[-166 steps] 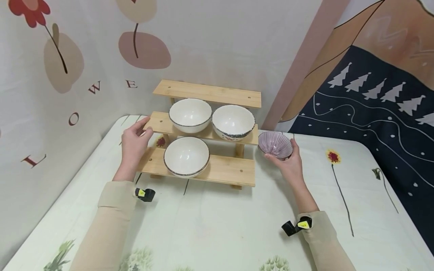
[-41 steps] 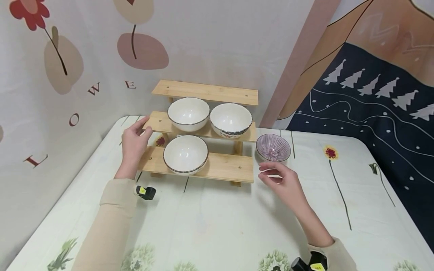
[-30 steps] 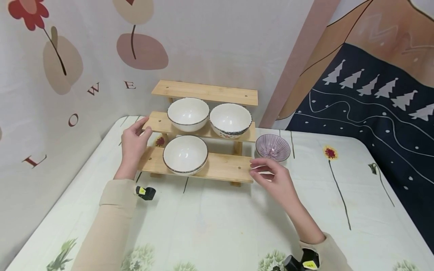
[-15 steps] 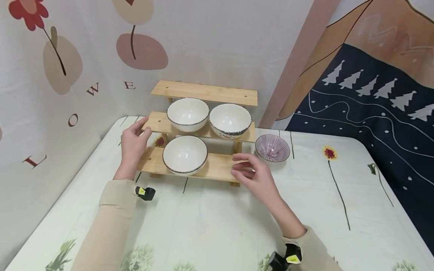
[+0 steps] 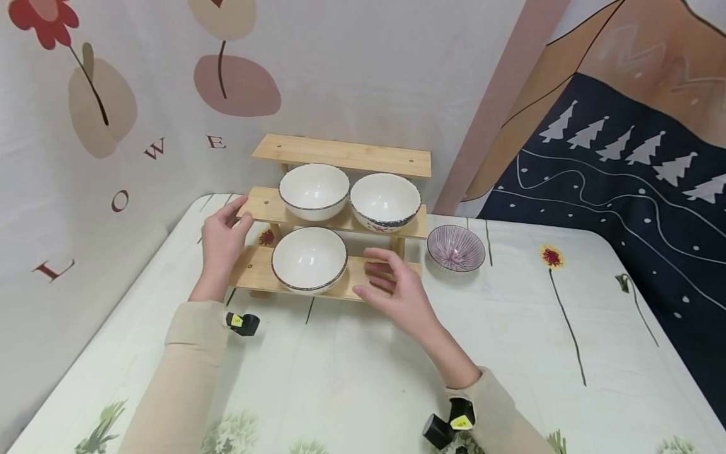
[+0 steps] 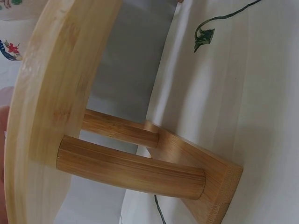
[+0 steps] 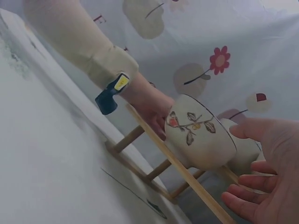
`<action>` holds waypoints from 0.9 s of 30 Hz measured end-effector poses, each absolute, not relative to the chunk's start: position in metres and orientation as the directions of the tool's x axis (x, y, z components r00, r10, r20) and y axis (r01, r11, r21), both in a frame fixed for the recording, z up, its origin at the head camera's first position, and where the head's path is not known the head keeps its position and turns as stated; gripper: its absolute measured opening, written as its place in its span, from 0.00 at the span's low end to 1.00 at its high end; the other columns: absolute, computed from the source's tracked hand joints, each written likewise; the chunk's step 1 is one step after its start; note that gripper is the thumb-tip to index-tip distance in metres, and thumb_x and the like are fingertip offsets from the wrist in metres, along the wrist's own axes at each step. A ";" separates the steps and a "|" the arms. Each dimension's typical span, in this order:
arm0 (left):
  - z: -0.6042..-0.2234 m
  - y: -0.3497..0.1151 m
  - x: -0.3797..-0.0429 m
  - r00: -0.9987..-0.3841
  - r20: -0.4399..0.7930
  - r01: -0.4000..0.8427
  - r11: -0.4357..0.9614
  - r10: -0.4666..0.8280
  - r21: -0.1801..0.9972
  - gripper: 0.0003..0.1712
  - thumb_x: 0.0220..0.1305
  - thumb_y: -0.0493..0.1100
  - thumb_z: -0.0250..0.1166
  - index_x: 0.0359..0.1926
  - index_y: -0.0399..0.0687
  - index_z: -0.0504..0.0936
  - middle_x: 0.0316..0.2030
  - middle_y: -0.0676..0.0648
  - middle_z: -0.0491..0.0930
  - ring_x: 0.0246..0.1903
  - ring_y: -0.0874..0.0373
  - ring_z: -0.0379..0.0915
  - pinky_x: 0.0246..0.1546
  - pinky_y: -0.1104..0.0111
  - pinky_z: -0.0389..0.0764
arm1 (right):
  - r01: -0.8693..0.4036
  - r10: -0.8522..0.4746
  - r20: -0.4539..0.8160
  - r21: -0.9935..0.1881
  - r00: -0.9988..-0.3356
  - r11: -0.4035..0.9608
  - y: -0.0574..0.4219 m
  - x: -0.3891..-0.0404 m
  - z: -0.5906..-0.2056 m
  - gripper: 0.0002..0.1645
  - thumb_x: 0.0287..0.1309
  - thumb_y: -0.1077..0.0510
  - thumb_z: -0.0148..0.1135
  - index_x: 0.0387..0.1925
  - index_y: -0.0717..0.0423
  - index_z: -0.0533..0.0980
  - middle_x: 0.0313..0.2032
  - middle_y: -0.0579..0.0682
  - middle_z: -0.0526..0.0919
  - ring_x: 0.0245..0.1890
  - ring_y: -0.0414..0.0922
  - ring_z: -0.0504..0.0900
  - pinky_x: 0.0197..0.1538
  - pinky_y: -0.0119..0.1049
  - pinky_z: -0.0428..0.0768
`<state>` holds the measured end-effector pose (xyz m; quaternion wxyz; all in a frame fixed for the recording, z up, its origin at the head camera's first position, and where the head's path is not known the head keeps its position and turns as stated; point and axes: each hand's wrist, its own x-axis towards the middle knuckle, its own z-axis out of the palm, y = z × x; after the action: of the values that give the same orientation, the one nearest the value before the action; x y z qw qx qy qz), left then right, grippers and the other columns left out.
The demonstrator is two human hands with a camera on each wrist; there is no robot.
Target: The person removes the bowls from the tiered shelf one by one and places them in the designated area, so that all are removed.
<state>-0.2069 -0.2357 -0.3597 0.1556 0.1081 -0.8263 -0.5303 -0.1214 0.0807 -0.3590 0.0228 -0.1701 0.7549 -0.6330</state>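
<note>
Just left of the right hand, a dark-rimmed white bowl sits upright on the lowest board of a three-tier wooden rack. The right hand is well spread, its thumb apart from the loosely bent fingers, and has hold of nothing; in the head view a narrow gap shows between it and the bowl's rim. The right wrist view shows a painted leafy branch with a red blossom on this bowl's side.

Across the bowl from this hand, the left hand pinches the left end of the middle board between thumb and fingers. Below that hold, two round posts run from a board to a flat foot.

Rightward from the left hand, on the middle board, stand a plain white bowl and, close beside it, a white bowl with a blue-black patterned rim; whether they touch is hard to tell. The second is just beyond the right hand's fingertips. Farther out and right of the right hand, a purple-striped bowl rests upright on the flower-printed tablecloth, near the rack.
</note>
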 end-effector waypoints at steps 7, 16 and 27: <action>-0.359 -0.235 -0.207 -0.926 0.145 -0.015 0.415 -0.349 0.910 0.29 0.68 0.45 0.52 0.69 0.47 0.72 0.69 0.47 0.72 0.68 0.53 0.70 0.67 0.65 0.74 | -0.213 -0.299 0.170 -0.970 -0.939 0.119 0.064 -0.123 -0.358 0.43 0.51 0.66 0.73 0.68 0.58 0.65 0.67 0.57 0.72 0.66 0.56 0.75 0.68 0.40 0.77; -0.360 -0.235 -0.207 -0.924 0.148 -0.013 0.414 -0.353 0.910 0.29 0.68 0.45 0.53 0.69 0.47 0.73 0.69 0.47 0.72 0.68 0.53 0.69 0.68 0.64 0.74 | -0.205 -0.319 0.159 -0.972 -0.934 0.116 0.046 -0.127 -0.357 0.54 0.48 0.63 0.77 0.73 0.55 0.58 0.71 0.54 0.66 0.68 0.53 0.73 0.70 0.39 0.74; -0.360 -0.236 -0.207 -0.924 0.151 -0.012 0.421 -0.352 0.907 0.29 0.68 0.46 0.53 0.69 0.48 0.73 0.69 0.47 0.72 0.68 0.53 0.70 0.68 0.64 0.74 | -0.215 -0.314 0.157 -0.964 -0.936 0.159 0.027 -0.132 -0.357 0.60 0.43 0.59 0.80 0.75 0.49 0.55 0.70 0.50 0.66 0.69 0.46 0.70 0.72 0.42 0.72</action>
<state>-0.2070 -0.2356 -0.3604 0.1613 0.1098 -0.8274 -0.5267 -0.1321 0.0266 -0.3570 0.0398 -0.1739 0.7601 -0.6248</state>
